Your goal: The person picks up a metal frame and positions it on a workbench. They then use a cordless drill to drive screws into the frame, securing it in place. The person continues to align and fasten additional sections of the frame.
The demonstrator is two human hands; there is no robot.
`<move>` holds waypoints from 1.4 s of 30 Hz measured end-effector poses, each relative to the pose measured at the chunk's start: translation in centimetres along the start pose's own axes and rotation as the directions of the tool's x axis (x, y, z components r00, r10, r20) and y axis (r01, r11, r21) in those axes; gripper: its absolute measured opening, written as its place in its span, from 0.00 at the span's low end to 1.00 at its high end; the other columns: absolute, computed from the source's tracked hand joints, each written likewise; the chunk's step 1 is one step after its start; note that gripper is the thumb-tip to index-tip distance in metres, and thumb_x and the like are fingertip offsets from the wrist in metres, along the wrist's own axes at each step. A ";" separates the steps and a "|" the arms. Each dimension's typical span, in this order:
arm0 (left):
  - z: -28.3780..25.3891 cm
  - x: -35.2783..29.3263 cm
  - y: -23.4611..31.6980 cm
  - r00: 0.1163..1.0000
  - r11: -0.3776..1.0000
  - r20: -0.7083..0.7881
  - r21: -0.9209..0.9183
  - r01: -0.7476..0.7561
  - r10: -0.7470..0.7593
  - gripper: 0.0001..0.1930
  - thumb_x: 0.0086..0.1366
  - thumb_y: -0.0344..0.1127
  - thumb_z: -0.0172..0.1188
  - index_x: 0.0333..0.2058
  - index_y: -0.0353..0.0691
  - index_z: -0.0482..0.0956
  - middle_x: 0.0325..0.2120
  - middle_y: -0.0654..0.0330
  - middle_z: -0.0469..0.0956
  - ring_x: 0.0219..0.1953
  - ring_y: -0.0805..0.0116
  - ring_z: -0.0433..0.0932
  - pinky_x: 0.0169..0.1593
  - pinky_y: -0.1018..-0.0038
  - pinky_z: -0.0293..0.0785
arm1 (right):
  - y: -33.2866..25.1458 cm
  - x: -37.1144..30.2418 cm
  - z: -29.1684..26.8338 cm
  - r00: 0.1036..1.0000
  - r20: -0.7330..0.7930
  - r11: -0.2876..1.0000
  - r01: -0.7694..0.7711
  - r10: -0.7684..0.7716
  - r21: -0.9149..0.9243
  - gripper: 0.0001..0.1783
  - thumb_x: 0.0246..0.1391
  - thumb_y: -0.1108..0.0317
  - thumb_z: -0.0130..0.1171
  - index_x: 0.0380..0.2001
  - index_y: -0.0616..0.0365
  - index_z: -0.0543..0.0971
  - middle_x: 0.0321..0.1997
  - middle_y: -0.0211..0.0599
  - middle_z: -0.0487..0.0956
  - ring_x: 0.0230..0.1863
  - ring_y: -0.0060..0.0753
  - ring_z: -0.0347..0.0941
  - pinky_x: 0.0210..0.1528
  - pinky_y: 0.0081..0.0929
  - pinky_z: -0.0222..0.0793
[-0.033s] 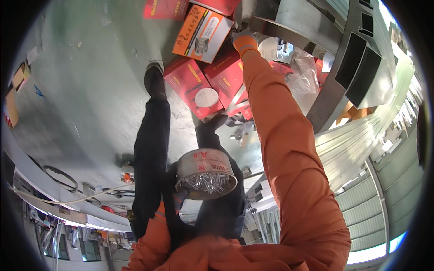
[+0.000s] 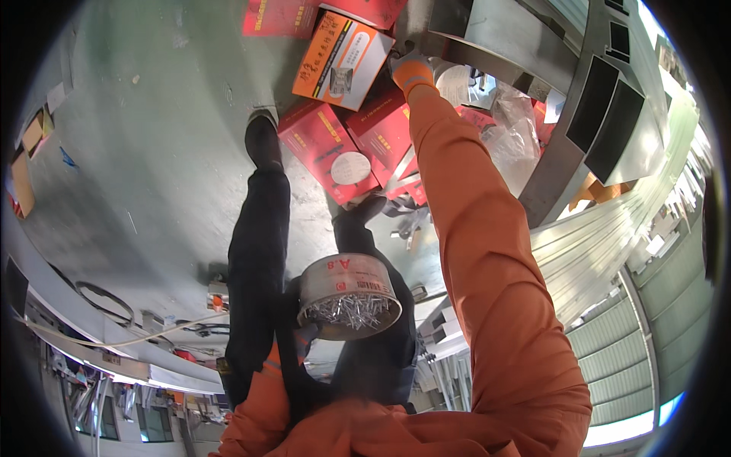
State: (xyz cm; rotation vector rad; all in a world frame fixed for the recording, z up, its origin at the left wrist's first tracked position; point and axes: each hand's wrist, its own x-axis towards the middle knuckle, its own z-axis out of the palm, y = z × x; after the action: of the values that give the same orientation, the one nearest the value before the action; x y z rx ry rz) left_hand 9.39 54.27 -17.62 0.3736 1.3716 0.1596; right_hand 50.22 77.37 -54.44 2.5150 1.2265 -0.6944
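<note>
In front of my body, my left hand [image 2: 307, 333], in a dark glove, is closed at the side of a round tub [image 2: 344, 274], partly hidden by it. Tilted toward me, the tub shows many thin silver pins [image 2: 349, 311] that look like rivets. My right arm is stretched far forward, and my right hand [image 2: 411, 67], in a grey glove with an orange cuff, is beside the right edge of an orange and white box [image 2: 346, 61]. Its fingers are too small and dark to make out. That box rests on several red boxes [image 2: 320, 141].
A white disc [image 2: 350, 168] lies on a red box near my feet. Right of my hand are clear plastic bags [image 2: 512, 145] and a metal frame [image 2: 560, 171]. A black cable [image 2: 106, 297] and a pale hose [image 2: 164, 329] are at the left. Green floor [image 2: 167, 114] spreads left.
The view has shifted very slightly, so the boxes and tub appear a little lower and to the right. My right hand stays beside the orange and white box.
</note>
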 end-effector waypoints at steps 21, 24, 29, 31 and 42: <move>-1.5 0.8 -2.4 0.906 0.641 0.332 0.641 -0.422 0.264 0.11 0.62 0.37 0.64 0.39 0.39 0.87 0.35 0.48 0.86 0.43 0.49 0.84 0.52 0.61 0.78 | 4.5 -28.2 -11.1 0.714 0.502 -0.522 -0.223 0.487 0.823 0.11 0.62 0.61 0.57 0.34 0.57 0.78 0.28 0.36 0.78 0.25 0.33 0.75 0.25 0.32 0.69; -2.9 1.7 -3.3 0.840 0.534 0.438 0.649 -0.542 0.320 0.15 0.62 0.34 0.63 0.48 0.40 0.80 0.42 0.50 0.83 0.48 0.51 0.81 0.54 0.61 0.76 | 6.0 -30.1 -19.3 0.627 0.633 -0.712 -0.173 0.454 0.681 0.09 0.61 0.62 0.58 0.36 0.56 0.78 0.29 0.36 0.79 0.28 0.35 0.77 0.29 0.33 0.71; -2.1 0.7 -0.9 0.974 0.927 0.146 -0.310 0.211 -0.173 0.33 0.61 0.25 0.60 0.66 0.43 0.66 0.55 0.51 0.77 0.58 0.53 0.74 0.62 0.60 0.71 | 9.7 -30.2 -26.3 0.559 0.199 -0.298 0.090 0.805 0.950 0.08 0.60 0.64 0.60 0.40 0.54 0.78 0.30 0.34 0.79 0.29 0.37 0.76 0.30 0.33 0.71; -9.1 4.8 -6.3 0.966 0.996 0.252 0.060 -0.072 0.054 0.20 0.63 0.28 0.57 0.54 0.42 0.80 0.54 0.51 0.79 0.58 0.54 0.75 0.62 0.62 0.71 | 11.2 -26.8 -28.3 0.558 0.186 -0.427 0.338 0.809 0.839 0.09 0.59 0.65 0.61 0.41 0.53 0.79 0.30 0.33 0.79 0.30 0.37 0.76 0.31 0.33 0.71; -10.0 -7.7 11.4 0.642 -0.117 0.660 0.727 -0.676 0.391 0.14 0.65 0.31 0.57 0.47 0.36 0.83 0.52 0.53 0.81 0.54 0.54 0.78 0.61 0.63 0.71 | 13.6 -19.1 -33.3 0.691 -0.575 0.822 -0.047 0.437 0.568 0.12 0.49 0.64 0.66 0.36 0.57 0.79 0.29 0.46 0.81 0.31 0.52 0.79 0.34 0.40 0.75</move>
State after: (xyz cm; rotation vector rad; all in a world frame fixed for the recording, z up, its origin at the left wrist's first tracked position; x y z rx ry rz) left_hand -0.68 64.04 -8.04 2.1208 0.7533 -0.1440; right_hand 60.99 70.48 -15.79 3.5130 0.8824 0.0518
